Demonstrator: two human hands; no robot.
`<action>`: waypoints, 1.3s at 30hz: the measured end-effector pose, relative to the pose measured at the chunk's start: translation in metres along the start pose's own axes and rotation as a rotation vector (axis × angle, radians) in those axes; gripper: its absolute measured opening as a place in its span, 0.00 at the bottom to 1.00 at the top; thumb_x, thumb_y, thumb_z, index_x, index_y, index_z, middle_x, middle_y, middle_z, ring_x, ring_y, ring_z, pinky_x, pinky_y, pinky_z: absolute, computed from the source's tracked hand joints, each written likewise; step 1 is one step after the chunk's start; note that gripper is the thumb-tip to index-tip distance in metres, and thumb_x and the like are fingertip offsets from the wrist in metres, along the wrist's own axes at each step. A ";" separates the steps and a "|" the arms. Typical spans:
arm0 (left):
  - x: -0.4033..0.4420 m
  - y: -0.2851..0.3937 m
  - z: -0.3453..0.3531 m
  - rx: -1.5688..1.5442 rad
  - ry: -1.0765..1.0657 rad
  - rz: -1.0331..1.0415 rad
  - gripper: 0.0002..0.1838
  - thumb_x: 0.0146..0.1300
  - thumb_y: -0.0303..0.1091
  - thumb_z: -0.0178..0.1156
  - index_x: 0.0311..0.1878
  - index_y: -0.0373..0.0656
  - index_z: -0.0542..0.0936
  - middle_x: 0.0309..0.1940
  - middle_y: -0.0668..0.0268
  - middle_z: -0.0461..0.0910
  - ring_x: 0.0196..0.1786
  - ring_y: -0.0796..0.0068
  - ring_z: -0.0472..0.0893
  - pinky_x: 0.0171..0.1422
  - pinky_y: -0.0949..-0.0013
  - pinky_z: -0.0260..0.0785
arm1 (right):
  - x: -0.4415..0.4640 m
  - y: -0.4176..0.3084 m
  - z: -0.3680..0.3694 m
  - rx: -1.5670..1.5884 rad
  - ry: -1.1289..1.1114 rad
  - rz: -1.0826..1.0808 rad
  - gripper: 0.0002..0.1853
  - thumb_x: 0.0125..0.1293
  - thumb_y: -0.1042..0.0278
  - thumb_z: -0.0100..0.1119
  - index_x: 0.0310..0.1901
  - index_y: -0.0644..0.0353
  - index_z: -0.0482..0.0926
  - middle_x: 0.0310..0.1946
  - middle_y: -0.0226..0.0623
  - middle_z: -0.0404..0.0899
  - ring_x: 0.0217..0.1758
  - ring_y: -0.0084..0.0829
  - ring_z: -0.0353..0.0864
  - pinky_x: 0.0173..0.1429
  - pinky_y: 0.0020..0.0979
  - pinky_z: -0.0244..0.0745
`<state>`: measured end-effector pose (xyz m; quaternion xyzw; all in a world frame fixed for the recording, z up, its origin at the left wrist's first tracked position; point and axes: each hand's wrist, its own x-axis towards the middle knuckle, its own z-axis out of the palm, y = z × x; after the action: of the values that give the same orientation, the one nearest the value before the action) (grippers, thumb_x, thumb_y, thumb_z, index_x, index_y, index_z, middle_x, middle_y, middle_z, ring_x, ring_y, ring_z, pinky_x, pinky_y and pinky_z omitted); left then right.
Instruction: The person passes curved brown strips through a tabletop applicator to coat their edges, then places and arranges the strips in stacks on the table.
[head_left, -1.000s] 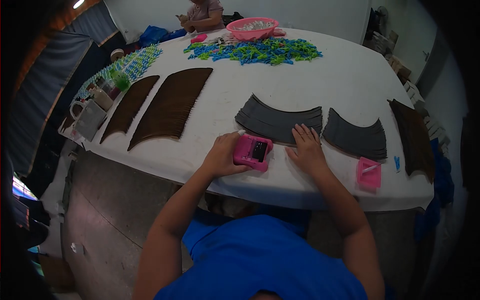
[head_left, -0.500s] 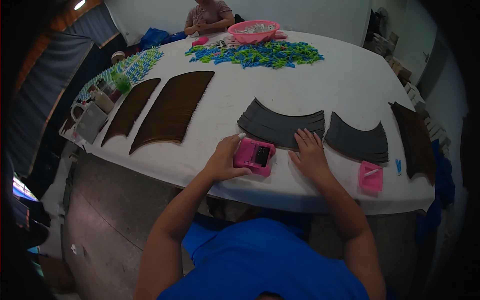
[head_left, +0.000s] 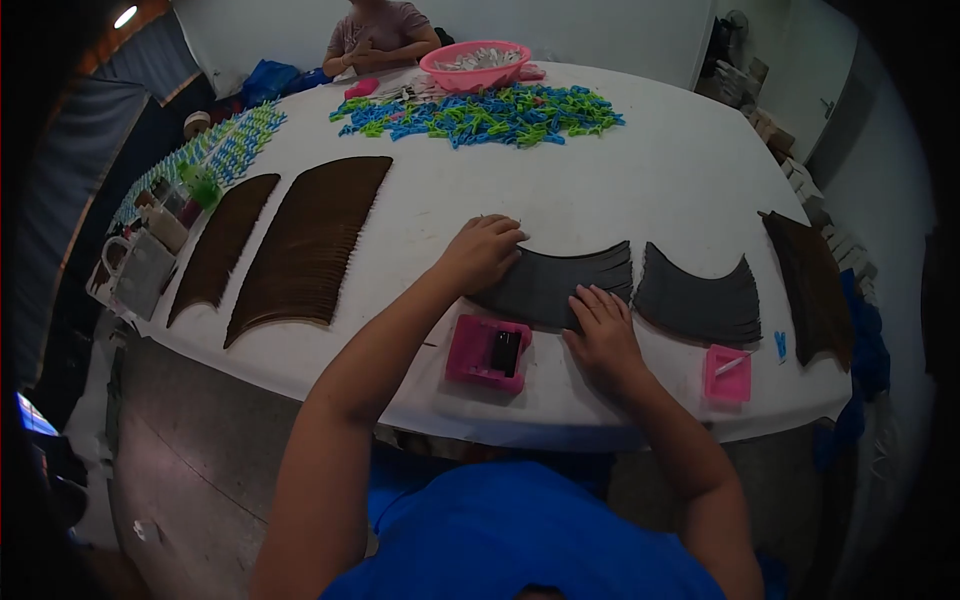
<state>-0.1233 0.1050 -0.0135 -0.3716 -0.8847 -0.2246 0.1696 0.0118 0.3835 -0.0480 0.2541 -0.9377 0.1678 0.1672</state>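
Note:
A fanned stack of dark grey sheets [head_left: 560,285] lies on the white-covered table in front of me. My left hand [head_left: 487,252] is at its left end, fingers bent together over the upper corner and hiding it. My right hand [head_left: 607,335] rests on the stack's lower right part with fingers stretched out. Between my forearms sits a pink box-like holder [head_left: 470,350] with a black block [head_left: 505,353] in it; neither hand touches it. A smaller grey fanned stack [head_left: 697,295] lies just right of the first.
Brown fanned stacks [head_left: 315,245] lie at the left, another [head_left: 808,285] at the right edge. Near my right arm are a small pink tray [head_left: 727,378] with a white stick and blue clips [head_left: 780,346]. Farther back are piled clips [head_left: 500,118], a pink basin [head_left: 475,75] and a seated person [head_left: 382,38].
My left hand has left the pink holder and moved up to the left end of the grey stack. My right hand stays on that stack. The whole view has shifted slightly.

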 end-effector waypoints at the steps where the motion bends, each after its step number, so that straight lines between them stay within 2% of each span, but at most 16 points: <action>1: 0.006 -0.005 0.010 0.043 -0.027 0.040 0.14 0.72 0.36 0.64 0.56 0.42 0.85 0.59 0.55 0.84 0.67 0.51 0.79 0.73 0.52 0.69 | 0.002 0.002 -0.001 -0.005 0.013 -0.015 0.28 0.70 0.60 0.68 0.67 0.64 0.78 0.73 0.48 0.75 0.79 0.50 0.68 0.83 0.53 0.57; 2: 0.008 -0.006 0.014 0.085 -0.057 0.077 0.13 0.70 0.36 0.65 0.54 0.43 0.86 0.57 0.56 0.84 0.65 0.52 0.80 0.71 0.53 0.71 | 0.006 0.003 -0.003 -0.007 0.003 -0.024 0.28 0.70 0.60 0.68 0.67 0.64 0.78 0.73 0.48 0.75 0.79 0.50 0.68 0.83 0.53 0.57; 4: 0.007 -0.009 0.019 0.081 -0.101 0.027 0.13 0.70 0.37 0.65 0.53 0.43 0.86 0.55 0.56 0.85 0.63 0.52 0.81 0.69 0.53 0.72 | 0.013 0.005 -0.010 0.002 -0.019 -0.061 0.26 0.67 0.64 0.70 0.65 0.62 0.80 0.70 0.47 0.77 0.75 0.49 0.72 0.78 0.52 0.64; 6: 0.002 -0.012 0.016 0.080 -0.161 -0.021 0.12 0.70 0.37 0.65 0.51 0.43 0.87 0.52 0.56 0.85 0.61 0.52 0.81 0.67 0.53 0.73 | 0.019 0.008 -0.006 -0.024 -0.022 -0.097 0.26 0.66 0.65 0.71 0.65 0.61 0.80 0.69 0.46 0.77 0.74 0.49 0.73 0.76 0.52 0.65; 11: -0.022 -0.023 0.009 0.030 0.010 -0.098 0.10 0.68 0.34 0.65 0.47 0.41 0.87 0.46 0.56 0.85 0.55 0.51 0.82 0.64 0.52 0.74 | 0.041 0.015 0.010 -0.083 -0.006 -0.191 0.26 0.65 0.66 0.70 0.64 0.61 0.81 0.68 0.45 0.78 0.72 0.48 0.74 0.75 0.51 0.66; 17: -0.039 -0.032 -0.008 0.015 0.025 -0.137 0.08 0.65 0.32 0.66 0.44 0.40 0.87 0.44 0.56 0.86 0.54 0.51 0.82 0.63 0.52 0.75 | 0.063 0.012 0.033 0.004 0.005 -0.285 0.24 0.65 0.65 0.69 0.63 0.56 0.83 0.68 0.42 0.79 0.71 0.47 0.75 0.75 0.50 0.66; 19: -0.040 -0.034 -0.007 0.013 0.023 -0.137 0.09 0.65 0.32 0.66 0.45 0.40 0.87 0.44 0.56 0.86 0.54 0.51 0.82 0.63 0.52 0.75 | 0.063 0.010 0.038 0.036 0.012 -0.285 0.22 0.69 0.62 0.67 0.63 0.56 0.83 0.68 0.41 0.79 0.72 0.46 0.74 0.76 0.50 0.65; 24: -0.033 -0.026 -0.009 0.034 -0.045 -0.181 0.12 0.65 0.34 0.67 0.49 0.41 0.87 0.46 0.55 0.86 0.55 0.51 0.82 0.63 0.52 0.75 | 0.061 0.017 0.022 0.119 -0.015 -0.253 0.25 0.67 0.58 0.70 0.64 0.57 0.83 0.68 0.40 0.79 0.74 0.45 0.73 0.78 0.48 0.62; 26: -0.029 -0.021 -0.008 0.077 -0.107 -0.239 0.16 0.65 0.35 0.67 0.54 0.42 0.86 0.49 0.55 0.85 0.57 0.50 0.82 0.65 0.52 0.74 | 0.061 0.021 0.012 0.129 -0.026 -0.226 0.27 0.66 0.56 0.72 0.64 0.58 0.82 0.69 0.40 0.79 0.75 0.44 0.72 0.79 0.47 0.61; 28: -0.022 -0.018 0.000 0.058 -0.093 -0.196 0.17 0.65 0.36 0.67 0.55 0.41 0.85 0.51 0.55 0.85 0.59 0.50 0.81 0.66 0.53 0.74 | 0.061 0.026 0.003 0.126 -0.043 -0.133 0.32 0.63 0.52 0.75 0.65 0.59 0.82 0.70 0.40 0.76 0.78 0.43 0.69 0.81 0.47 0.59; 31: -0.013 -0.009 0.014 0.019 -0.084 -0.142 0.18 0.66 0.36 0.67 0.58 0.41 0.85 0.54 0.54 0.85 0.61 0.50 0.80 0.69 0.53 0.72 | 0.061 0.035 0.011 0.117 -0.012 -0.121 0.34 0.61 0.48 0.76 0.66 0.55 0.81 0.71 0.40 0.75 0.78 0.45 0.67 0.81 0.49 0.59; 33: -0.007 -0.006 0.019 0.000 -0.083 -0.119 0.19 0.67 0.35 0.67 0.59 0.41 0.84 0.54 0.53 0.84 0.63 0.49 0.79 0.70 0.52 0.71 | 0.061 0.037 0.017 0.101 -0.003 -0.127 0.34 0.60 0.48 0.76 0.65 0.55 0.81 0.71 0.41 0.75 0.78 0.45 0.67 0.81 0.49 0.58; 35: -0.005 -0.005 0.023 -0.045 -0.151 -0.221 0.18 0.67 0.33 0.67 0.59 0.42 0.85 0.56 0.54 0.84 0.64 0.51 0.78 0.72 0.54 0.70 | 0.060 0.039 0.022 0.090 0.003 -0.134 0.34 0.60 0.48 0.77 0.65 0.56 0.82 0.71 0.41 0.74 0.79 0.45 0.66 0.81 0.48 0.57; 39: -0.008 -0.010 0.025 -0.207 -0.124 -0.336 0.17 0.66 0.30 0.65 0.58 0.42 0.86 0.54 0.53 0.85 0.62 0.53 0.80 0.71 0.56 0.72 | 0.060 0.043 0.027 0.172 0.016 -0.165 0.31 0.60 0.49 0.77 0.62 0.55 0.84 0.68 0.41 0.76 0.76 0.46 0.68 0.80 0.49 0.59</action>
<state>-0.1289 0.1072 -0.0414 -0.2471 -0.9153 -0.3160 0.0361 -0.0664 0.3828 -0.0584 0.3426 -0.8944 0.2351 0.1656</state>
